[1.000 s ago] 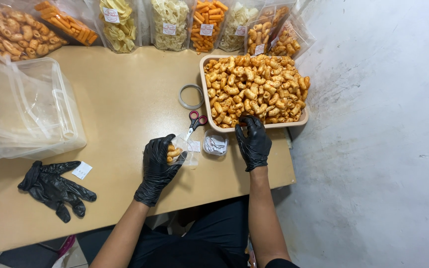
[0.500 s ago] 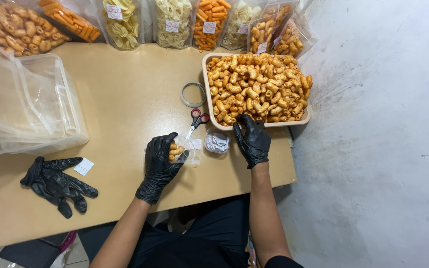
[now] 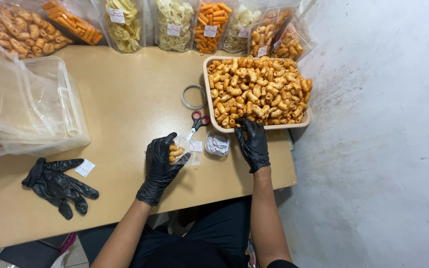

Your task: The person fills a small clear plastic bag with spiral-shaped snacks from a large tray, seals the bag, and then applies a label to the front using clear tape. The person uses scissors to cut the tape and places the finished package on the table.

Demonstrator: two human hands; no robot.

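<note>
Left hand (image 3: 159,161): black glove, grip clamped on small clear bag (image 3: 180,151), few orange snack pieces inside, mostly unfilled
Right hand (image 3: 252,141): black glove, fingertips pinching together among snack pieces at near edge of tray (image 3: 294,125)
Tray: heaped full, on table (image 3: 125,104)
Scissors (image 3: 198,121), tape roll (image 3: 193,97): between hands and tray
Spare gloves (image 3: 55,184): far left

Small clear bag (image 3: 183,150), few orange snacks inside; heaped snack tray (image 3: 213,111) beside.
</note>
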